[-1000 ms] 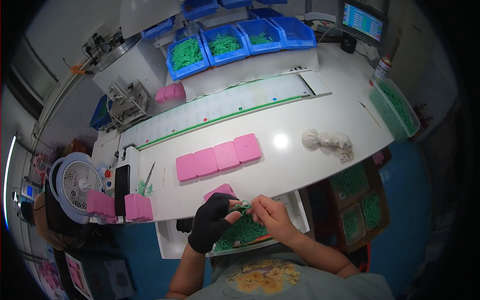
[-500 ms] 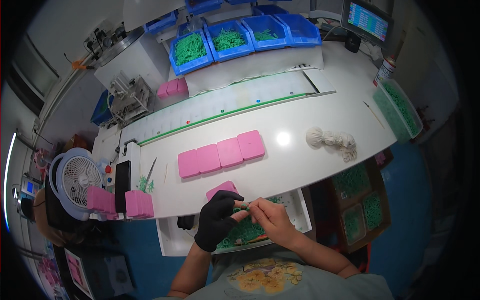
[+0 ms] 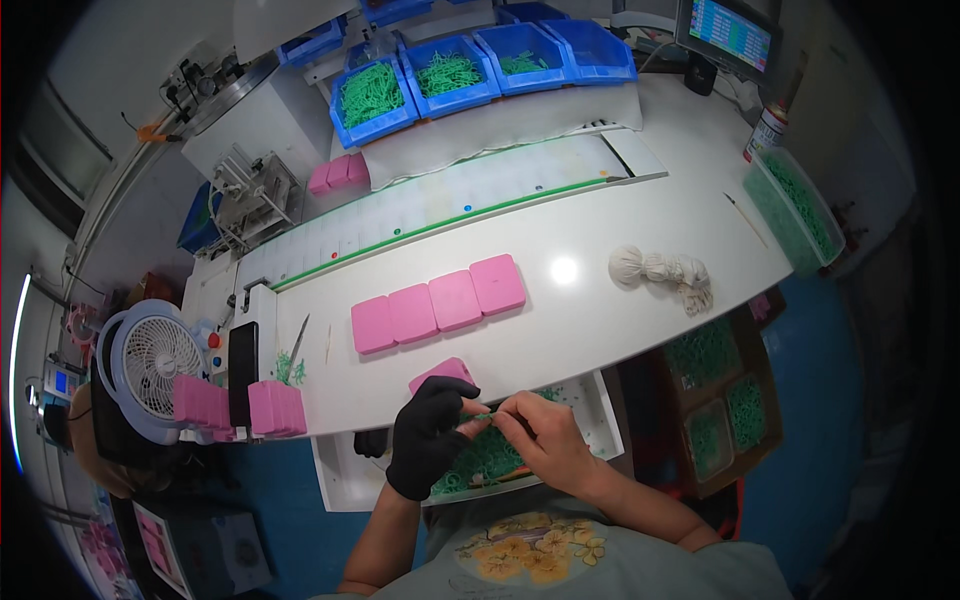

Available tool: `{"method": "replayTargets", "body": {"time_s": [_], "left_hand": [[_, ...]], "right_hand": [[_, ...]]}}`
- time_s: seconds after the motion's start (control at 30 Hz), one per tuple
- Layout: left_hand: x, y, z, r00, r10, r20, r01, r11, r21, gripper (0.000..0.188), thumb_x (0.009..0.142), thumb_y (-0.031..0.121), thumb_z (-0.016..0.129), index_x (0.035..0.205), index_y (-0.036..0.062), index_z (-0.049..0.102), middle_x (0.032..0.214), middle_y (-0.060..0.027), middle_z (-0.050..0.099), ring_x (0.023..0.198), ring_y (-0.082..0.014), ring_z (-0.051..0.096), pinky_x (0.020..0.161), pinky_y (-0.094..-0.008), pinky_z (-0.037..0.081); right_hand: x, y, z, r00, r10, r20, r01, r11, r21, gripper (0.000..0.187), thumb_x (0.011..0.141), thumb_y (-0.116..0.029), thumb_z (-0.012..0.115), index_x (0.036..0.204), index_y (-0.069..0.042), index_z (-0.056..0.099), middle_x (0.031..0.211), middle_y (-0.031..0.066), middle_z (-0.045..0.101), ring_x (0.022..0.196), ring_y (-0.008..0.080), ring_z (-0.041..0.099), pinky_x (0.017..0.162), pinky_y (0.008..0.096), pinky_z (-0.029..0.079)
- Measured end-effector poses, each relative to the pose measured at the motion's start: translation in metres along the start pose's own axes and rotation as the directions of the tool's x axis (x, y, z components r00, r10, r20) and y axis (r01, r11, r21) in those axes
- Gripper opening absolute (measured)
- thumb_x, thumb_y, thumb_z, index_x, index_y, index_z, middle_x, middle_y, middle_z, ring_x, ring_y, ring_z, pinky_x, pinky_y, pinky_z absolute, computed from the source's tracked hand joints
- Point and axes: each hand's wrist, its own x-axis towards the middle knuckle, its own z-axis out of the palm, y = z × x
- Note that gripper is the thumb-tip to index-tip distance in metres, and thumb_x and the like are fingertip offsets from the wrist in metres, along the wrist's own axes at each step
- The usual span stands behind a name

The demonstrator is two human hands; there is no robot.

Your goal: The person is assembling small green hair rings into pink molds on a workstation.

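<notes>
- The left hand [image 3: 428,440], black-gloved with bare thumb and forefinger tips, has those two nearly closed, pinching a small green piece [image 3: 484,417].
- The right hand [image 3: 548,440], bare, meets it from the other side, thumb and forefinger brought together at its end; the other fingers curl loosely.
- The piece sits between both sets of fingertips, above an open drawer [image 3: 337,480] holding many green loops [image 3: 478,466].
- It looks very light, probably bendy and rather soft, easily lost from the grip; an edge pinch with bare fingertips should suit it best, without hard pulling.
- Just beyond the left hand, a pink block [image 3: 442,372] lies on the white table [image 3: 570,335].
- Farther, four pink blocks [image 3: 456,300] form a row.
</notes>
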Motion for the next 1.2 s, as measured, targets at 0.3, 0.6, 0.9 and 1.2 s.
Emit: {"method": "replayTargets", "body": {"time_s": [0.3, 0.6, 0.9, 1.2], "left_hand": [[-0.001, 0.001, 0.001, 1.000, -0.012, 0.017, 0.012, 1.000, -0.020, 0.021, 0.072, -0.002, 0.072, 0.092, 0.0054, 0.071, 0.103, -0.0063, 0.059, 0.095, -0.0142, 0.058, 0.079, -0.0277, 0.047], [-0.001, 0.004, 0.001, 1.000, -0.003, 0.003, 0.003, 0.999, 0.047, 0.020, 0.073, 0.000, 0.074, 0.091, 0.0064, 0.071, 0.103, -0.0057, 0.061, 0.093, -0.0138, 0.060, 0.076, -0.0275, 0.048], [-0.002, 0.004, 0.000, 0.999, -0.035, -0.009, 0.036, 0.999, 0.026, 0.020, 0.073, 0.001, 0.075, 0.092, 0.0068, 0.071, 0.102, -0.0050, 0.060, 0.091, -0.0135, 0.060, 0.075, -0.0274, 0.048], [-0.002, 0.000, -0.002, 0.997, 0.057, -0.048, -0.052, 0.993, 0.105, 0.020, 0.070, 0.000, 0.076, 0.089, 0.0052, 0.071, 0.097, -0.0063, 0.062, 0.090, -0.0161, 0.061, 0.076, -0.0286, 0.049]], "right_hand": [[-0.002, 0.003, 0.001, 0.999, 0.041, 0.009, -0.041, 0.998, 0.038, 0.014, 0.093, -0.012, 0.058, 0.088, 0.001, 0.058, 0.073, 0.0155, 0.057, 0.060, 0.0294, 0.056, 0.056, 0.0357, 0.043], [-0.005, 0.018, 0.005, 0.990, 0.141, 0.029, -0.144, 0.969, 0.202, 0.017, 0.094, -0.015, 0.057, 0.090, 0.002, 0.059, 0.068, 0.0081, 0.057, 0.058, 0.0119, 0.050, 0.055, 0.0278, 0.041], [-0.004, 0.019, 0.006, 0.982, 0.172, 0.076, -0.184, 0.962, 0.204, 0.018, 0.096, -0.016, 0.055, 0.090, 0.000, 0.060, 0.069, 0.0050, 0.058, 0.061, 0.0084, 0.051, 0.055, 0.0257, 0.041], [-0.004, 0.025, 0.002, 0.908, 0.333, 0.252, -0.418, 0.713, 0.562, 0.020, 0.100, -0.019, 0.050, 0.091, -0.004, 0.059, 0.067, -0.0032, 0.050, 0.058, 0.0024, 0.042, 0.051, 0.0181, 0.034]]}}
